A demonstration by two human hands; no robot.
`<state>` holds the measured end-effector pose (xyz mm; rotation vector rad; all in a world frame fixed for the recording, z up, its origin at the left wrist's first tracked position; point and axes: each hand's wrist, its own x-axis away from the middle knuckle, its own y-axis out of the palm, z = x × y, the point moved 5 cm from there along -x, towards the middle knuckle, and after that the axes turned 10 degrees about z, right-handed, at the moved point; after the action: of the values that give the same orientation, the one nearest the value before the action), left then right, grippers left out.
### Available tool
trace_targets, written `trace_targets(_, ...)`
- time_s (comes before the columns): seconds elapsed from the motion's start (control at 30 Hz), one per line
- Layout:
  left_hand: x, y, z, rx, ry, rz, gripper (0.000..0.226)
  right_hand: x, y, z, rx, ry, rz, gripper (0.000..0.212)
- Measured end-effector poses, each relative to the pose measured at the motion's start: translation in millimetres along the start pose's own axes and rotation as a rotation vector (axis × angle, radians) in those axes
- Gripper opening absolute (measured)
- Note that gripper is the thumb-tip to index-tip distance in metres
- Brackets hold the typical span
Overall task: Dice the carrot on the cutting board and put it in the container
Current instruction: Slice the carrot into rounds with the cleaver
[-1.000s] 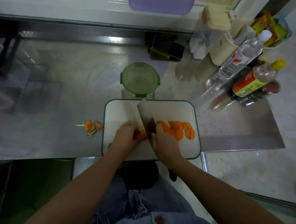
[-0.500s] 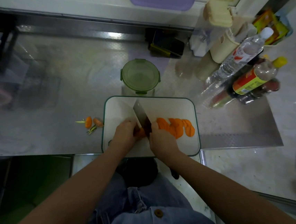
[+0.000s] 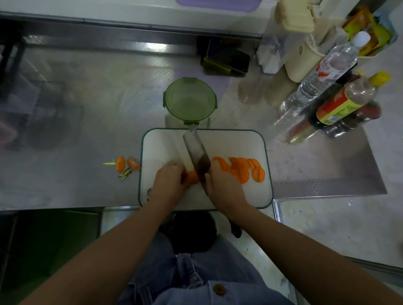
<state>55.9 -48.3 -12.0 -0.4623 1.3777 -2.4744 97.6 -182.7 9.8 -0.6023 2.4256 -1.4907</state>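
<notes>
Orange slices [image 3: 241, 171] heaped by cutting board [image 3: 233, 143] right edge; left hand [image 3: 168, 181] pinches carrot stub [image 3: 191, 177], right hand [image 3: 224, 186] grips knife [image 3: 196, 152]; dicing, container [image 3: 190, 102] pending.

Steel counter [image 3: 87, 121] — cutting board [image 3: 233, 143] at front edge, green-lidded container [image 3: 190, 100] just behind, carrot trimmings [image 3: 123, 164] left, bottles [image 3: 343, 104] right.

carrot [image 3: 192, 177] half hidden, apparently by left hand [image 3: 168, 182]
</notes>
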Motion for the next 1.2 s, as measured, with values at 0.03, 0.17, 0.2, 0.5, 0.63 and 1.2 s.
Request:
trace_targets(0.03, 0, 0, 0, 0.004, -0.003, 0.004, 0.018, 1, 0, -1, 0.028, -0.022, -0.013, 0.023)
trace_targets(0.17, 0, -1, 0, 0.003, -0.012, 0.008, 0.018, 3, 2, -5, 0.135, -0.058, -0.07, 0.021)
trace_targets(0.2, 0, 0, -1, -0.002, -0.016, 0.002, 0.017, 3, 3, -6, 0.136, -0.053, -0.083, 0.019)
trace_targets(0.5, -2, -1, 1, -0.01, -0.002, -0.01, 0.025, 3, 15, -10, 0.188, -0.045, -0.131, 0.019)
trace_targets(0.63, -2, -1, -1, -0.017, -0.007, -0.005, 0.029, 2, 19, -7, 0.179, -0.039, -0.104, 0.018)
trace_targets(1.2, -2, 2, -6, -0.038, -0.04, 0.004, 0.017, 2, 6, -10, 0.172, -0.056, -0.16, 0.022)
